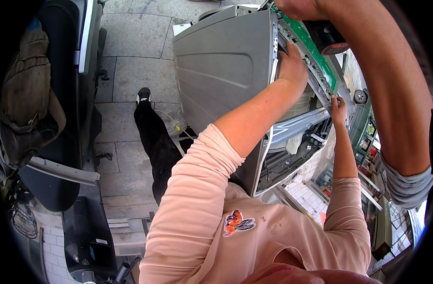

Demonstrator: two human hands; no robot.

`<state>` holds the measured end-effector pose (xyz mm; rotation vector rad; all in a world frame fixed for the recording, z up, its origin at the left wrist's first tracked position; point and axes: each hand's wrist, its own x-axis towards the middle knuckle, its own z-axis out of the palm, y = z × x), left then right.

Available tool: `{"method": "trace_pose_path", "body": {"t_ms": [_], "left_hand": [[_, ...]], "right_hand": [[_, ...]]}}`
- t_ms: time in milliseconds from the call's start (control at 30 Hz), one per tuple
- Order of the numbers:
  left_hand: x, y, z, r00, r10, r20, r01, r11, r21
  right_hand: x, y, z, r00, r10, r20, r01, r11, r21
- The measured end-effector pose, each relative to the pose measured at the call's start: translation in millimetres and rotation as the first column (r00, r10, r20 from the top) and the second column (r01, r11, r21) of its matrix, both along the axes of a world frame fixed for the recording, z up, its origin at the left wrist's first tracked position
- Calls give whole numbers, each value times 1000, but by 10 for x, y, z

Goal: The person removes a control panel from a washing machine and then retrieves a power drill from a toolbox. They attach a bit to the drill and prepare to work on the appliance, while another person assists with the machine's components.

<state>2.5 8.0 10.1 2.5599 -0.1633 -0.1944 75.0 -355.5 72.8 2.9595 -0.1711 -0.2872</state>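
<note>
A large grey metal machine cabinet (pixel 221 71), possibly a washing machine, stands before me with its inside exposed. Along its upper right edge runs a perforated metal strip (pixel 316 73), beside a long green panel (pixel 316 45). My left hand (pixel 293 68) curls its fingers over the strip's inner edge, the fingertips partly hidden. Lower down, my right hand (pixel 338 112) pinches the strip's near end between thumb and fingers. A co-worker's bare forearm (pixel 382 71) reaches in from the right, the hand cut off at the top. Beneath that hand is a dark power tool (pixel 328 42).
On the left stands a black motor scooter (pixel 55 142) with a brown jacket-like cloth (pixel 31 94) over it. My black-trousered leg (pixel 155 137) stretches across grey paving slabs (pixel 136 38). Wires (pixel 171 120) lie by the cabinet. Shelving with clutter (pixel 368 137) fills the far right.
</note>
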Motion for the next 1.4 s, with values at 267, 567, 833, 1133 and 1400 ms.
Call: {"method": "trace_pose_path", "body": {"t_ms": [267,567,833,1133,1400], "left_hand": [[10,-23,-21,1000,13,-5,-14,1000,-18],[13,-15,-30,1000,9,-14,-9,1000,-5],[-12,-2,6,1000,-9,3,9,999,37],[5,5,14,1000,0,-5,0,1000,6],[4,13,17,1000,-2,-9,2,1000,1]], "right_hand": [[0,-18,-12,1000,-7,5,7,1000,5],[-17,26,-22,1000,13,24,-13,1000,22],[-9,-54,-19,1000,-5,21,5,1000,14],[-47,45,-11,994,63,92,-67,997,45],[-51,49,-18,994,61,90,-67,995,74]]}}
